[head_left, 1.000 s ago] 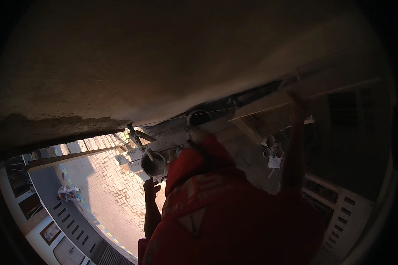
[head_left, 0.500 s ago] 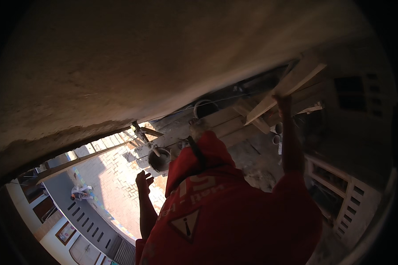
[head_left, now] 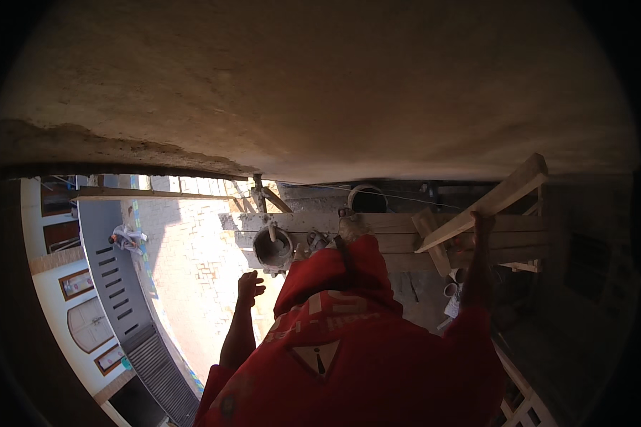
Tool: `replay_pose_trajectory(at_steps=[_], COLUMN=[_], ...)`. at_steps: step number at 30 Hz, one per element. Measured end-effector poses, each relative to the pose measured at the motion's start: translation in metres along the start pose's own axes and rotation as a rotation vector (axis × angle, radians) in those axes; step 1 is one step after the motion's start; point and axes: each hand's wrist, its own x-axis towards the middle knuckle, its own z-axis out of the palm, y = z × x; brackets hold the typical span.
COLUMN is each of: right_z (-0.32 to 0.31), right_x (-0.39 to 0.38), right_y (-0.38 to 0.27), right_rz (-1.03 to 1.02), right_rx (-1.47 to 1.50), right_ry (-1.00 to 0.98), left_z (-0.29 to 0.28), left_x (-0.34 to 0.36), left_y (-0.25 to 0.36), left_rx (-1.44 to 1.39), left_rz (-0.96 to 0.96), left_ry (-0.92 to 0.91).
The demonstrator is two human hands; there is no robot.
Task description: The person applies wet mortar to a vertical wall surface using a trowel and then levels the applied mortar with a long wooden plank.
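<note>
My right hand (head_left: 483, 223) is closed on the edge of a long wooden board (head_left: 502, 198). The board slants up to the right, close under the rough plastered surface (head_left: 320, 92). My left hand (head_left: 249, 288) hangs at my left side, holding nothing, its fingers loosely bent and apart. Nearest to it is a dark bucket (head_left: 281, 250) with grey stuff inside and a handle sticking up from it. The bucket stands on the plank platform (head_left: 392, 242) by my feet.
A round dark tub (head_left: 368, 200) sits beyond the planks. Another wooden piece (head_left: 431, 242) crosses them under the board. Wooden poles (head_left: 261, 193) rise near the platform's left end. Far below lies a paved yard (head_left: 181, 263), with a person (head_left: 126, 238) beside a grey wall.
My view has turned, so the plastered surface and planks now look level. My right hand keeps hold of the board. My left hand stays free at my side.
</note>
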Motion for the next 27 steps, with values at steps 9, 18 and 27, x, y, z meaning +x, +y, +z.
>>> replay_pose_trajectory(at_steps=[9, 18, 27], right_z=[0.025, 0.031, 0.046], right_x=[0.054, 0.059, -0.001], right_y=[-0.015, -0.038, -0.025], right_rz=[0.101, 0.111, 0.186], right_rx=[-0.115, -0.115, -0.126], right_ry=[0.138, 0.179, 0.030], left_z=[-0.001, 0.032, 0.047], left_x=[-0.007, -0.008, -0.002], left_y=[-0.025, -0.062, -0.083], left_rx=[-0.173, -0.340, -0.351], left_rz=[0.093, 0.027, -0.034], left_ry=[-0.001, 0.022, 0.119])
